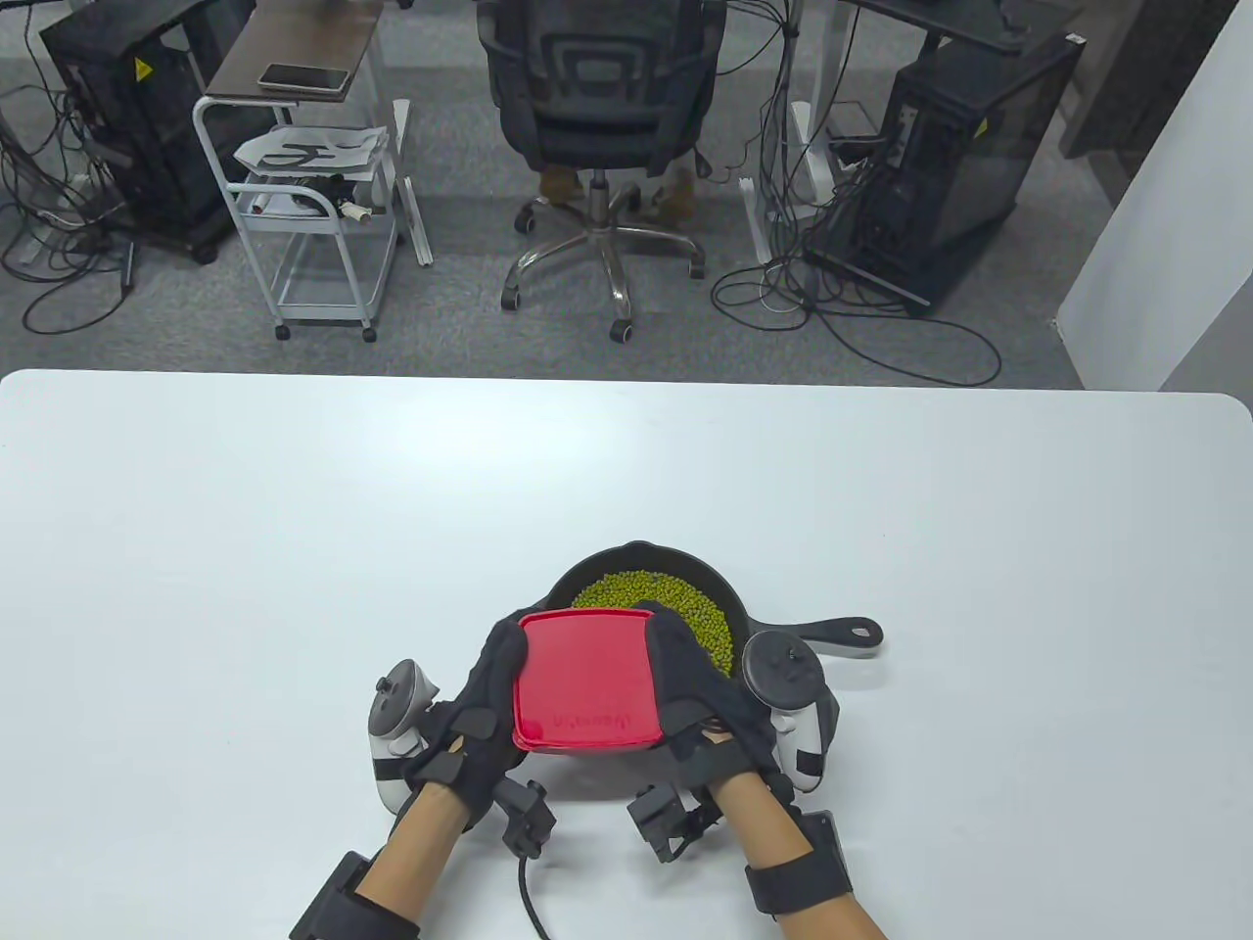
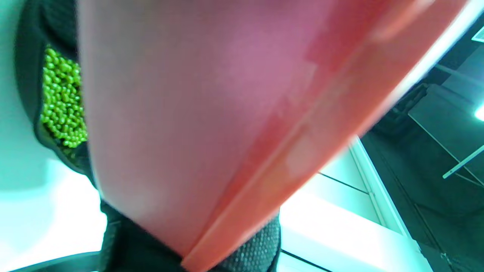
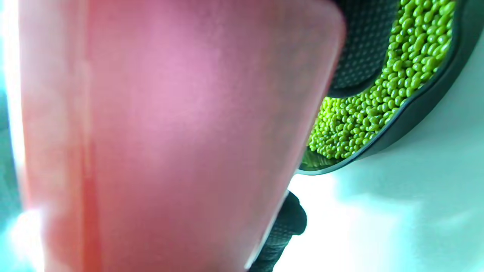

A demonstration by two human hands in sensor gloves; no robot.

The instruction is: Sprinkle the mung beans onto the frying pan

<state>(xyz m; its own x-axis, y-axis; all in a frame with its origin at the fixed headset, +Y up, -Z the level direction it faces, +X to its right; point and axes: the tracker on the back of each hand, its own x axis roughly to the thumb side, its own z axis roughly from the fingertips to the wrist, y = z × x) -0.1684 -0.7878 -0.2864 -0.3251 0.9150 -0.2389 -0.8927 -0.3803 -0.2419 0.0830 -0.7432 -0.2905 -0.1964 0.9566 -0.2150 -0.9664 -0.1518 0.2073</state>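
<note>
A black frying pan [image 1: 626,560] sits on the white table, its handle [image 1: 832,632] pointing right. Green mung beans [image 1: 675,599] lie in a heap inside it. Both hands hold a red plastic container [image 1: 585,679] over the pan's near side, tipped so its bottom faces the table camera. My left hand [image 1: 480,700] grips its left side and my right hand [image 1: 697,690] grips its right side. In the left wrist view the container [image 2: 196,113] fills the frame, with beans [image 2: 62,102] at the left. The right wrist view shows the container [image 3: 162,132] and beans [image 3: 363,117] in the pan [image 3: 419,109].
The white table [image 1: 294,548] spreads wide on all sides of the pan. Beyond its far edge stand an office chair [image 1: 599,108], a white cart [image 1: 313,196] and computer towers with cables on the floor.
</note>
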